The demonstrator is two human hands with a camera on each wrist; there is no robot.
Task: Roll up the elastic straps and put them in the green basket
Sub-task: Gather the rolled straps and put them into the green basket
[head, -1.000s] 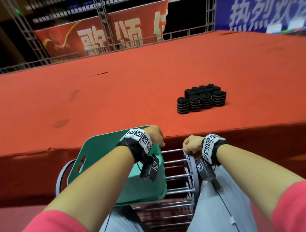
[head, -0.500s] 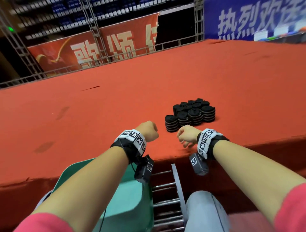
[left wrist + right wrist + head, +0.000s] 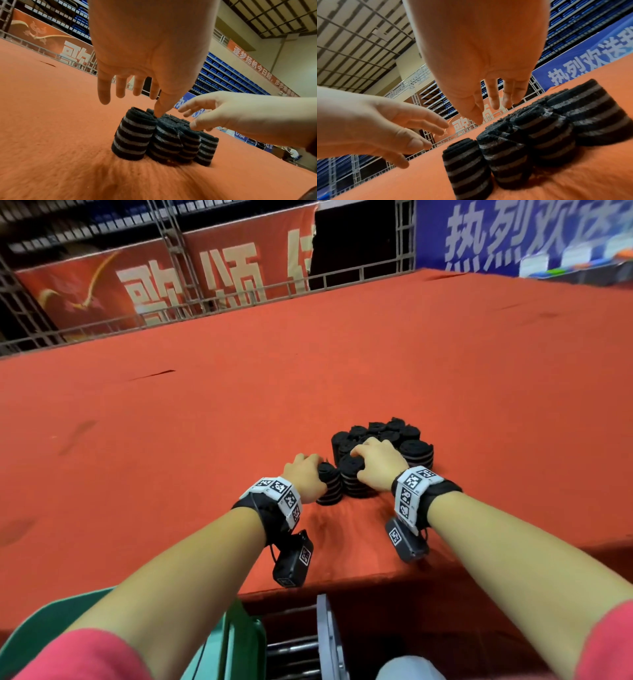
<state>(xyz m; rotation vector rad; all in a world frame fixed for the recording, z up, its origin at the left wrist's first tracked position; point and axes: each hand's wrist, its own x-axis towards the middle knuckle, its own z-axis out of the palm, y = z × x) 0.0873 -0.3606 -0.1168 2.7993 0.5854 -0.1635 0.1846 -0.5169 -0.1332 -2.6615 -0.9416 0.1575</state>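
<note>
both hands are hovering over the cluster of rolled straps (image 3: 380,453) standing on end on the red table (image 3: 205,412). left hand (image 3: 147,56) is spreading its fingers loose above the nearest roll (image 3: 133,136), right hand (image 3: 481,56) likewise, gripping nothing yet. green basket (image 3: 236,642) is sitting below the table edge, probably so rolls drop straight in.

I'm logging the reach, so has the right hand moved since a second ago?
Yes. The right hand has gone forward from the table's near edge onto the cluster of rolled straps, fingers open over them.
</note>
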